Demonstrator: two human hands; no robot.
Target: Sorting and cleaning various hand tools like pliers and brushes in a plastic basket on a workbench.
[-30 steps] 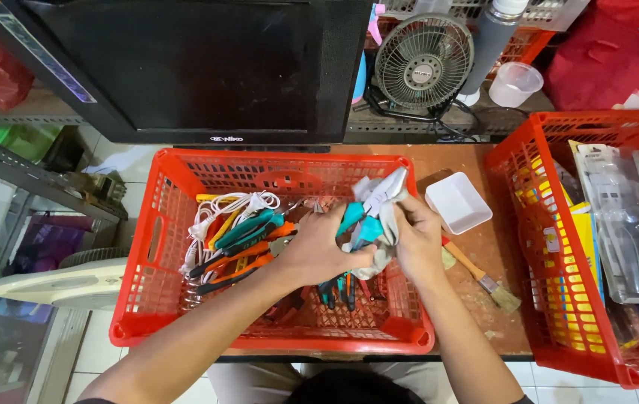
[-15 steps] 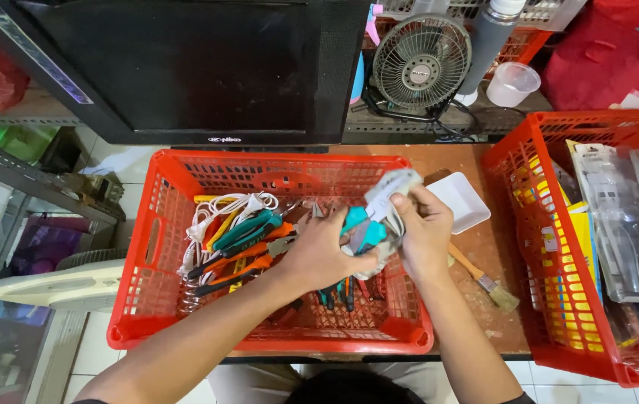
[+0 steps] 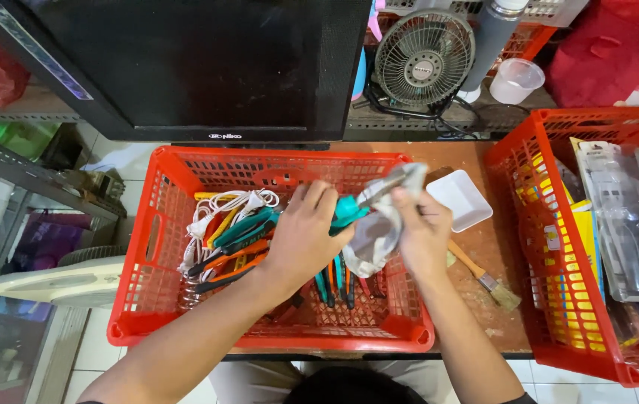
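- The left hand is closed around the teal handle of a tool, apparently pliers, holding it above the middle of the red basket; the metal end points toward two o'clock.
- The right hand pinches a grey-white cloth wrapped over that metal end, the grip closed on the fabric; the two hands sit just beside each other.
- Compared with a second ago, the cloth is no longer bunched over the handles: it now sits further along the tool, toward the tip, and more teal shows. The right hand has shifted toward three o'clock, while the left hand has stayed over the basket. As a judgement, the wiping is moving along the tool from handle to tip, so this piece looks nearly done.
- Under the hands, more hand tools with orange, teal and red handles lie in the basket, with a coil of white cord at ten o'clock.
- At three o'clock, on the brown surface, lie a paintbrush and, further off, a small white tray.
- A second red basket of packaged goods stands at the right edge.
- Farthest, at twelve o'clock, stand a dark screen and a small fan.
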